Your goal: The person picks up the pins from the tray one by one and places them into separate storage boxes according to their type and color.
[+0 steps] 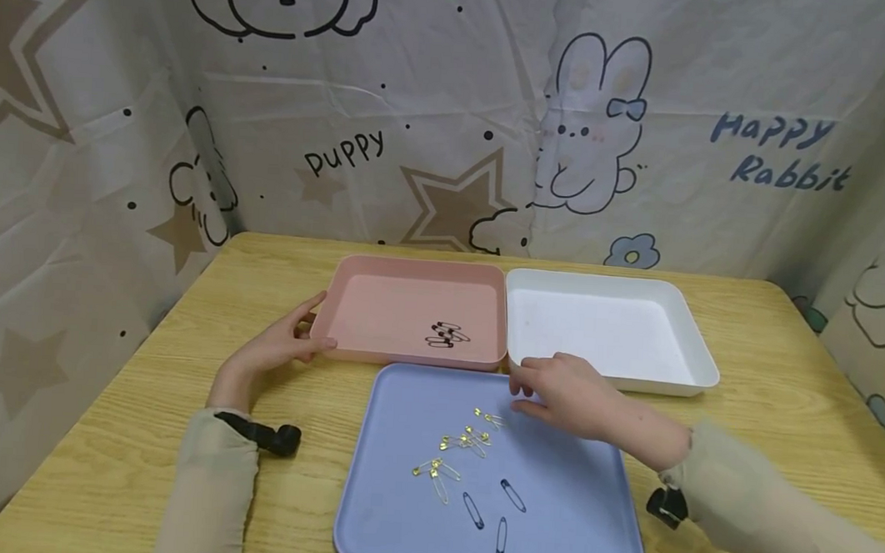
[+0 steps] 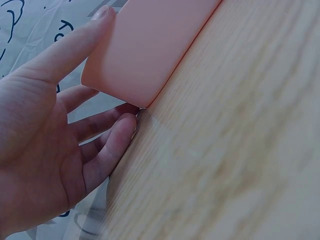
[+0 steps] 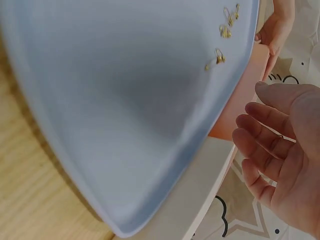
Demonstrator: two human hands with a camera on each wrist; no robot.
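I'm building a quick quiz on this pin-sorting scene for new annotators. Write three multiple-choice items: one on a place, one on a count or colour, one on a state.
1. Where do the black safety pins lie?
A. in the white tray
B. in the pink tray
C. on the bare table

2. How many blue safety pins lie on the blue tray?
A. one
B. three
C. six

3. What is the left hand doing?
A. touching the corner of the pink tray
B. pinching a gold pin
C. resting flat on the blue tray

Answers:
1 B, the head view shows the dark cluster inside the pink tray, while the white tray shows no pins.
2 B, three blue pins sit near the tray's front, apart from the gold safety pins.
3 A, the left wrist view shows thumb and fingers at that tray's corner.
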